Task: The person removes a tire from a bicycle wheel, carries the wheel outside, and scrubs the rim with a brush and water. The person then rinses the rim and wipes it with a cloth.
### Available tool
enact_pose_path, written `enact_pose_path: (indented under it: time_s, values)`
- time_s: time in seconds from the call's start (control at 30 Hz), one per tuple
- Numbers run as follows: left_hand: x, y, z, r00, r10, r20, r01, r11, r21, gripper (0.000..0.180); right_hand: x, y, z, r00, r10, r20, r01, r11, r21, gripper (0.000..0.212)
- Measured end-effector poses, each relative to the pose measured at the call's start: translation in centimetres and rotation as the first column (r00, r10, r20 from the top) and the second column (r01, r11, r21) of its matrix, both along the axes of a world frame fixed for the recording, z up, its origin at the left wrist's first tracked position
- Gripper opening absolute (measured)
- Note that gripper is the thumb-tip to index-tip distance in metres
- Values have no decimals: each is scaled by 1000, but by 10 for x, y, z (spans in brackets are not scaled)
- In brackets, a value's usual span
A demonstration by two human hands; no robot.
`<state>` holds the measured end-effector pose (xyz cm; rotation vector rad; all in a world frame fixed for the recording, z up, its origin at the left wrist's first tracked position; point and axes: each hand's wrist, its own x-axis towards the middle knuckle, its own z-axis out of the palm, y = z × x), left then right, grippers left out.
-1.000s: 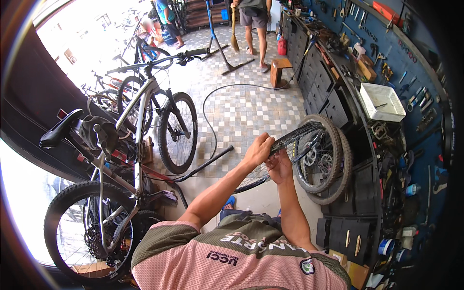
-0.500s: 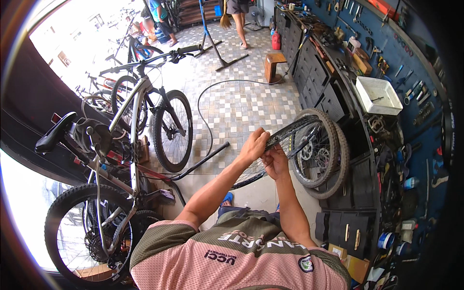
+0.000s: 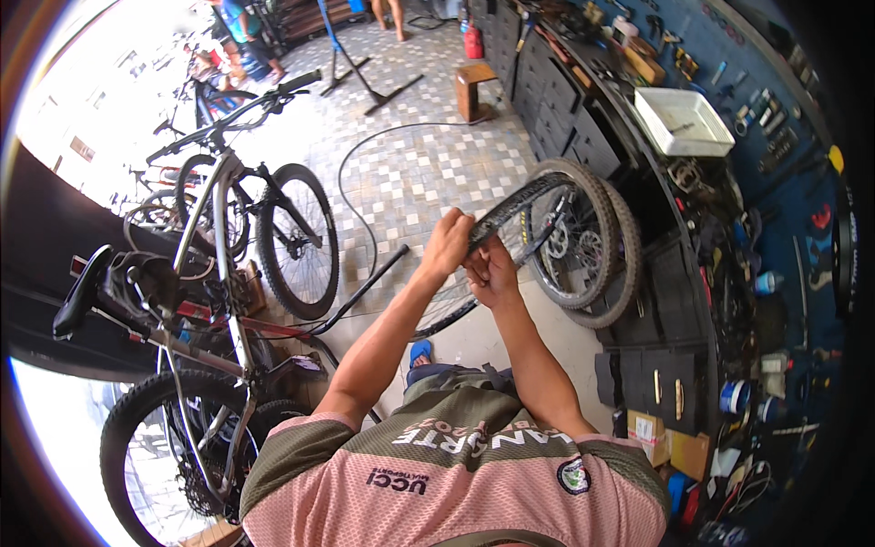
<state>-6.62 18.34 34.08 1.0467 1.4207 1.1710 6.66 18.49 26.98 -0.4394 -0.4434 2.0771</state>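
In front of my body is a bicycle wheel (image 3: pixel 504 211) with a dark rim and thin spokes, seen at a slant. My left hand (image 3: pixel 449 242) is closed on its upper rim, thumb side toward the other hand. Just below and right of it, my right hand (image 3: pixel 492 275) has its fingers curled and pinched at the rim's edge. What lies between those fingertips is too small to make out. The lower part of the wheel passes behind my forearms. Beyond it stand two wheels with knobbly tyres (image 3: pixel 609 228), leaning by the cabinets.
A silver mountain bike (image 3: pixel 223 205) stands at the left. An air hose (image 3: pixel 342 173) crosses the tiled floor. Right of me are dark drawer cabinets (image 3: pixel 556 114), a white basket (image 3: pixel 684 123) and a tool wall. A blue stand (image 3: pixel 333 46) and a wooden stool (image 3: pixel 471 91) are farther off.
The view has swung, so the surroundings sit farther left and higher. Both hands stay at the wheel's rim, close together, with the right fingers slightly shifted.
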Motion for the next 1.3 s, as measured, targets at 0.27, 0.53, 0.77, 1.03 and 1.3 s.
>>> enact_pose_path:
  time_s: [0.27,0.53,0.77,1.03,1.3]
  values:
    - [-6,-7,19,998,-53,22,54,998,-43,31,21,14,-15,991,0,131,-16,993,120,11]
    - [-10,-33,49,855,-194,-480,308,936,170,39,19,-2,3,998,-13,56,7,994,112,10]
    - [-13,-26,43,858,-252,-448,342,930,133,41,23,-8,4,994,-40,97,23,985,173,12]
    - [-3,-19,31,786,-290,-545,362,932,26,47,60,-23,59,798,-92,595,-51,974,219,15]
    - [14,-6,-16,804,-449,-390,474,880,-36,41,82,-30,59,91,-721,687,-97,680,727,49]
